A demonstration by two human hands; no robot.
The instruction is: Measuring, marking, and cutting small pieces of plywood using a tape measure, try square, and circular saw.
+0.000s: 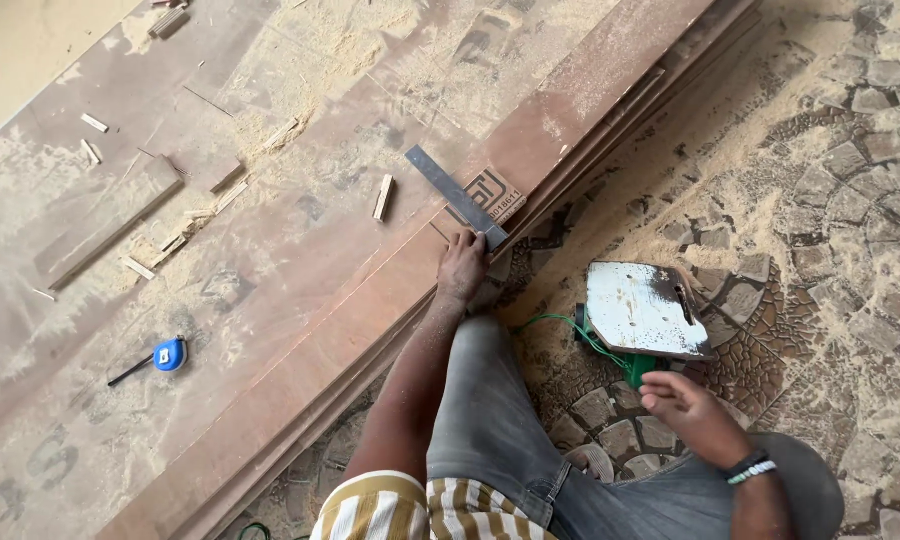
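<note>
Left hand (462, 268) presses down on square (457, 195), fingers closed on its near end. Square lies flat across board (350, 300), at board edge. Right hand (692, 410) hangs loose, fingers half curled, holds nothing, just beside saw (645, 312) on stone floor (850, 230). Step looks like lining up square for mark. Next move likely needs steady square and pencil; none seen. Blue tape (169, 354) lies well apart on board, sawdust all around.
</note>
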